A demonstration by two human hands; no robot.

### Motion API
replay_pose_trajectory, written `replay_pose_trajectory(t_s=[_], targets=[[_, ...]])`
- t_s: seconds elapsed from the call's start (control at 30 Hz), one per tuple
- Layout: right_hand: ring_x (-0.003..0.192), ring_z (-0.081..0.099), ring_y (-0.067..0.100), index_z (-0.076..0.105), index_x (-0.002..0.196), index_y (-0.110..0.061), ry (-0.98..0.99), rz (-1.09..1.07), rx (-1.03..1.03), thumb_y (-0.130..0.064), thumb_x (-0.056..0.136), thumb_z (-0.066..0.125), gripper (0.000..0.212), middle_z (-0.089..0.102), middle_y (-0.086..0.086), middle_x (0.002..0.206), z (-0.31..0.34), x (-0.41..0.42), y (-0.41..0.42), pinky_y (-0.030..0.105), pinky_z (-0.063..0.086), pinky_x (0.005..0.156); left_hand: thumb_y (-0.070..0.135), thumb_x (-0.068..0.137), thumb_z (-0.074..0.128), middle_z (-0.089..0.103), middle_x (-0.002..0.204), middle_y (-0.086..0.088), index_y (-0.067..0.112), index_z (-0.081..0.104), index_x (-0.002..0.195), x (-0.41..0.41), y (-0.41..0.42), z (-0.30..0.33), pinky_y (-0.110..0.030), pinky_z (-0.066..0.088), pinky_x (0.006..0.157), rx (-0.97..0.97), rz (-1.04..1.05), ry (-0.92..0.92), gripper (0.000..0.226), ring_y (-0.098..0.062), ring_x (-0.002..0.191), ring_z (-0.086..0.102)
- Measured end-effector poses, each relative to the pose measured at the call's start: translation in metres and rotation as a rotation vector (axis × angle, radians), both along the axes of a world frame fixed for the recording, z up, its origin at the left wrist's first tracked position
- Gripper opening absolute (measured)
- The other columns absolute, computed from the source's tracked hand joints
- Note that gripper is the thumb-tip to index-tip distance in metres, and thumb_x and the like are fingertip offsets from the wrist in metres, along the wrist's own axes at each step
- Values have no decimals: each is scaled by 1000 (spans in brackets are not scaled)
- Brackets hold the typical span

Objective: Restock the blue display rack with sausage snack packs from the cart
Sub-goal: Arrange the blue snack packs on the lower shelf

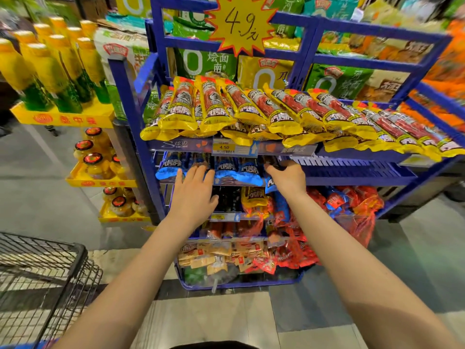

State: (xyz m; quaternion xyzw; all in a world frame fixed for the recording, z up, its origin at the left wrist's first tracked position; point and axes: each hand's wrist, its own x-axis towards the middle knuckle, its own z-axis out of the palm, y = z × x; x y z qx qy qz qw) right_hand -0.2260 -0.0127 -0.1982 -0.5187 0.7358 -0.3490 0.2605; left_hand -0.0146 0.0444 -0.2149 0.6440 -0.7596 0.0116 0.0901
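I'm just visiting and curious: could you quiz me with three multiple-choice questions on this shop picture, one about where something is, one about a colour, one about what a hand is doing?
1. Where do both hands reach?
A. top shelf
B. second shelf
C. cart

2. What colour are the packs on the shelf above the hands?
A. yellow
B. purple
C. white

3. How is the left hand?
A. fist
B. fingers straight
C. holding a bottle

Answers:
1 B: the left hand and right hand sit at the blue packs.
2 A: the yellow packs fill it.
3 B: its fingers lie flat on the packs.

Blue rack [130,102]: yellow sausage packs [251,109] on top shelf, blue packs [226,170] beneath.
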Motion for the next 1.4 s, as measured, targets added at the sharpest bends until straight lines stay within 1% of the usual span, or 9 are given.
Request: replay_pose_trajectory(t_s=[0.1, 0.2, 0.33, 0.63, 0.83, 1.1, 1.2, 1.3, 1.4], targets=[[87, 62, 32, 66, 98, -2, 19, 52, 17, -37, 85, 64, 38, 63, 12, 85, -6, -2, -2, 31, 39, 62, 41, 94, 46, 27, 150, -5, 16, 25, 146, 2, 0, -1, -49, 11, 116, -5, -3, 11, 61, -25, 142, 19], [108, 58, 32, 61, 120, -7, 56, 111, -12, -50, 78, 60, 60, 65, 13, 113, -12, -8, 3, 38, 48, 84, 39, 94, 47, 29, 150, -4, 15, 26, 145, 5, 0, -2, -48, 10, 116, -30, -10, 40, 61, -24, 141, 21], [125, 48, 27, 47, 137, -11, 7, 151, -31, -37, 86, 61, 59, 51, 9, 137, -16, -10, 11, 42, 41, 102, 38, 93, 48, 29, 150, -4, 15, 27, 145, 7, 1, -3, -46, 11, 116, -33, -21, 46, 60, -23, 141, 21], [129, 45, 24, 44, 140, -11, -15, 249, 3, -33, 87, 63, 60, 49, 7, 141, -13, -7, -2, 33, 38, 101, 37, 92, 51, 33, 148, -5, 14, 31, 144, 9, 0, -3, -48, 14, 115, -38, -43, 30, 60, -25, 140, 24], [121, 51, 26, 50, 134, -12, 30, 251, 25, -29, 89, 63, 49, 55, 8, 134, -12, -6, -17, 23, 36, 85, 38, 92, 49, 32, 148, -4, 16, 29, 144, 11, -1, -3, -47, 15, 115, -39, -51, 9, 60, -24, 139, 24], [123, 48, 29, 51, 132, -8, 57, 221, -86, -36, 94, 54, 47, 54, 11, 133, -14, -12, -4, 32, 40, 92, 34, 94, 48, 30, 151, -3, 13, 27, 146, 14, 1, 4, -44, 12, 117, -25, -41, 120, 60, -20, 141, 24], [123, 45, 33, 50, 132, -6, 279, 184, -139, -38, 95, 49, 48, 52, 15, 131, -13, -19, 17, 46, 40, 101, 34, 94, 49, 36, 149, -6, 11, 27, 146, 19, 11, 11, -43, 26, 112, -19, -12, 114, 61, -23, 138, 31], [117, 49, 28, 54, 127, -10, 383, 188, -219, -32, 96, 48, 39, 56, 8, 127, -10, -17, 44, 46, 39, 100, 36, 94, 48, 54, 129, -9, 13, 35, 141, 23, 29, 17, -43, 46, 91, 72, 83, 128, 54, -28, 119, 50], [115, 53, 26, 59, 119, -13, 458, 303, -272, -30, 94, 49, 32, 61, 4, 121, -5, -4, 71, 45, 34, 102, 37, 93, 49, 58, 124, -10, 14, 42, 136, 30, 62, 20, -43, 49, 84, 131, 205, 170, 49, -30, 113, 54]])
